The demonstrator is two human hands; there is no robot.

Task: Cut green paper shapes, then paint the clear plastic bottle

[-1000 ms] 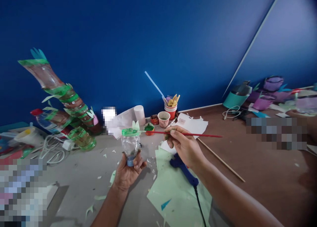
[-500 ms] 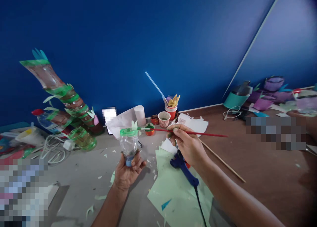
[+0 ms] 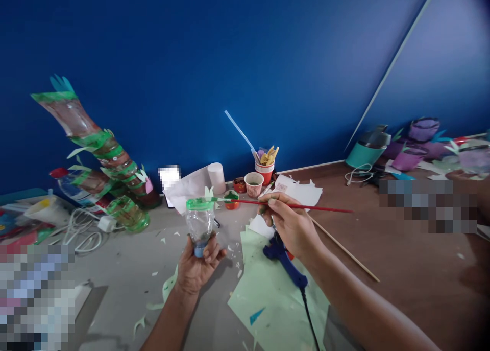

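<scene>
My left hand (image 3: 199, 264) is closed round the lower end of a clear plastic bottle piece (image 3: 199, 223), held upright with its blue cap at the bottom. Green paint bands its upper rim. In my right hand (image 3: 291, 220) is a thin red paintbrush (image 3: 317, 208), pinched between thumb and fingers. Its green-loaded bristles touch or nearly touch the right side of that painted rim. Just behind the brush stands a small pot of green paint (image 3: 231, 200). A blue glue gun (image 3: 285, 261) lies below my right hand, partly hidden by it.
Pale green paper sheets (image 3: 275, 300) lie under the glue gun, with a wooden stick (image 3: 344, 249) to their right. A paper cup (image 3: 254, 184) and a tissue roll (image 3: 216, 178) stand by the wall. A painted bottle tower (image 3: 115, 157) leans at left, near white cables (image 3: 86, 233).
Almost nothing differs. The bottle piece has shifted very slightly to the right, with the brush tip still at its rim.
</scene>
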